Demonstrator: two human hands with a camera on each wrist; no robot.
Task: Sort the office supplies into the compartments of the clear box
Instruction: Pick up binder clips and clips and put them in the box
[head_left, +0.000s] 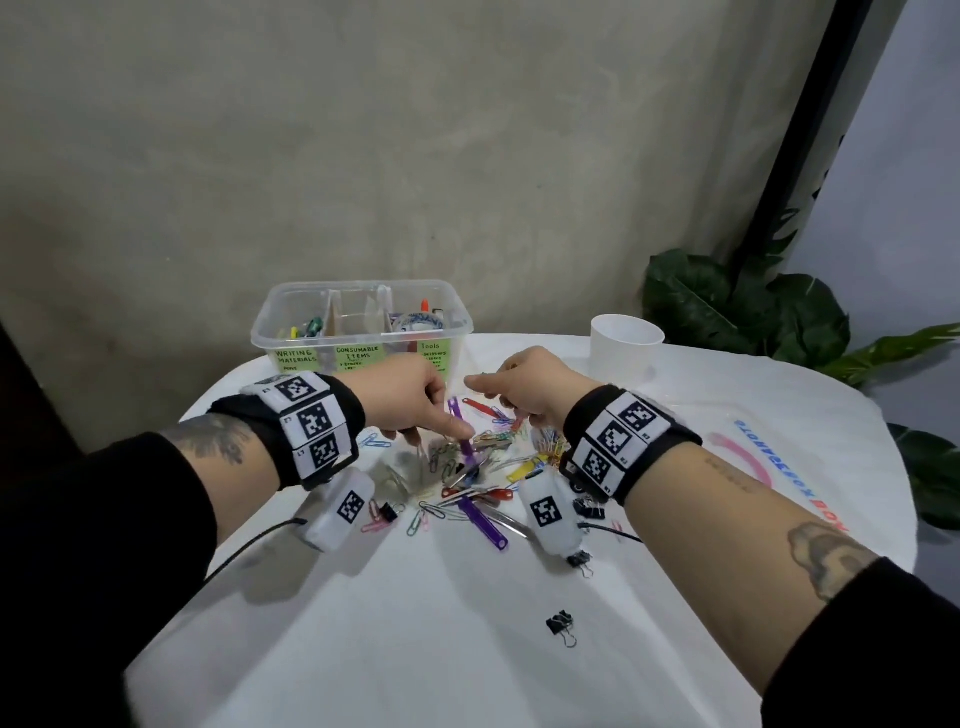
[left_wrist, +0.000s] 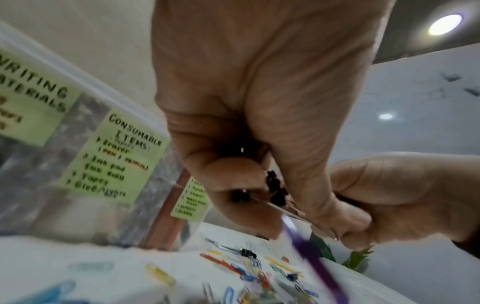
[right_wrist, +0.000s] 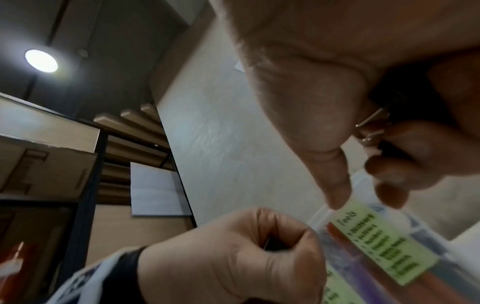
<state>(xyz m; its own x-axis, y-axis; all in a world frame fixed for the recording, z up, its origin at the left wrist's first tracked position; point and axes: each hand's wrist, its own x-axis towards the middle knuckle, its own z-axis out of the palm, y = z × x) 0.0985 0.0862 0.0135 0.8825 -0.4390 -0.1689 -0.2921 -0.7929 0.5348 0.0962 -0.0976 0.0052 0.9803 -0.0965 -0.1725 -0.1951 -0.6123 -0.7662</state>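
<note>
The clear box (head_left: 270, 332) stands at the table's far side with three compartments and green labels: writing materials, consumable items (left_wrist: 114, 160), tools (right_wrist: 376, 246). In front of it lies a pile of coloured paper clips (head_left: 467, 467), key tags and binder clips. My left hand (head_left: 441, 421) reaches down into the pile, its curled fingers holding small black binder clips (left_wrist: 275, 189). A purple key tag (head_left: 460, 426) stands at its fingertips; I cannot tell whether it is pinched. My right hand (head_left: 498, 389) hovers beside it, curled round a black binder clip with wire handles (right_wrist: 374, 123).
A white cup (head_left: 626, 343) stands at the back right, with plant leaves (head_left: 753, 312) behind the table. A lone black binder clip (head_left: 561, 623) lies on the white cloth (head_left: 415, 649) nearer to me. More binder clips (head_left: 589, 506) lie under my right wrist.
</note>
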